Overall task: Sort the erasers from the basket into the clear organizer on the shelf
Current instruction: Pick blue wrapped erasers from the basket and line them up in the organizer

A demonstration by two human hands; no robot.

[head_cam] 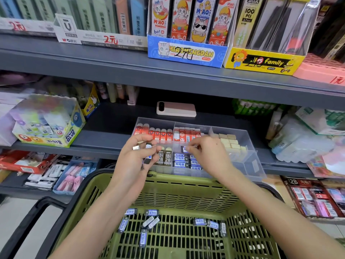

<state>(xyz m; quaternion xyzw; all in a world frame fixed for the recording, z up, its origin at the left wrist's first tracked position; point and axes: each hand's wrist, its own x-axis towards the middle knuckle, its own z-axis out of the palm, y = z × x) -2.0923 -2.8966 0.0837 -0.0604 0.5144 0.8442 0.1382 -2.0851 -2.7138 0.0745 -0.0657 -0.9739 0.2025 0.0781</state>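
Your left hand (pixel 139 156) grips a small batch of erasers (pixel 148 146), likely as a buffer. Your right hand (pixel 203 152) pinches one blue-label eraser (pixel 184 149) over the clear organizer's (pixel 250 161) near-middle compartment, where matching ones sit. More lie loose in the basket (pixel 168 177).

We cannot count the erasers (pixel 148 146) bunched in the left grip (pixel 136 157), which covers most of them. The right grip (pixel 207 154) hides part of the organizer's (pixel 248 139) front cells. The basket (pixel 186 179) runs off the bottom edge, and the glue box (pixel 48 126) is blurred.
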